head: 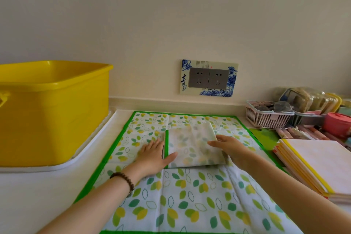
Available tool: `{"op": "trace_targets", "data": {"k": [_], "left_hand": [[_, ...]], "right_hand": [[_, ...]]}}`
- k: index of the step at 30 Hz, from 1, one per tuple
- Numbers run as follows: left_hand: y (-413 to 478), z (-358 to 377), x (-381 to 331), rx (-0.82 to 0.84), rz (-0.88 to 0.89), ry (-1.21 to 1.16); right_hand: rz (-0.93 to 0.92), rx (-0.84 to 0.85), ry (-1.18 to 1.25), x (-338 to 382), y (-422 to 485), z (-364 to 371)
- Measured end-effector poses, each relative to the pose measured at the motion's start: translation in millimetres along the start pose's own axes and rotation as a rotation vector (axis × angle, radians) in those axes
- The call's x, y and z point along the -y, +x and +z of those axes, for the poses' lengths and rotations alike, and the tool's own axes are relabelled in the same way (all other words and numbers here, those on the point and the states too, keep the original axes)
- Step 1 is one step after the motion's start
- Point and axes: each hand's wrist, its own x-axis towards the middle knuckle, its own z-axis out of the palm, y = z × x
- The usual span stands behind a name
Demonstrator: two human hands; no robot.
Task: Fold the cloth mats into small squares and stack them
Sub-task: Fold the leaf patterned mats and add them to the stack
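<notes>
a folded mat [193, 146], pale with a faint leaf print and a green strip along its left edge, is seen lying as a small rectangle on top of a larger spread mat [190, 205], which is laid flat on the pale counter [38, 195] and is printed with green and yellow leaves inside a green border. the left hand [153, 156] is laid palm down on the spread mat just beside the folded mat's left edge, fingers straight and nothing gripped, with the thumb resting on the folded mat's near left corner. a bead bracelet [125, 180] is worn on that wrist. the right hand [228, 148] is placed flat over the folded mat's right edge, fingers stretched out across the cloth and not curled round it. to the left, a yellow tub [53, 112] is set in a white tray [91, 150]. to the right, a yellow-edged stack [313, 165] of flat cloths is found near the spread mat's right border. behind the stack, a white basket [267, 118] and a pink container [338, 122] are seen. a double socket plate [209, 78] with blue flowers is fixed to the wall.
</notes>
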Motion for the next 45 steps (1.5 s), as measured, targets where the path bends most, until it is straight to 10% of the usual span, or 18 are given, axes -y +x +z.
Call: {"op": "trace_targets", "data": {"k": [7,20,45], "left_hand": [[-0.7,0.9,-0.6,-0.059,0.003,-0.093],[-6.4,-31.9,-95.4,-0.066,0.019,-1.449],[8.8,28.2,-314.4,0.325,0.078,-1.507]], "right_hand": [[0.035,0.011,0.408,3.6,-2.1,9.2],[-0.210,-0.034,0.380,32.3,-52.1,-83.9],[0.194,-0.342,-0.023,-48.7,-105.2,-298.9]]}}
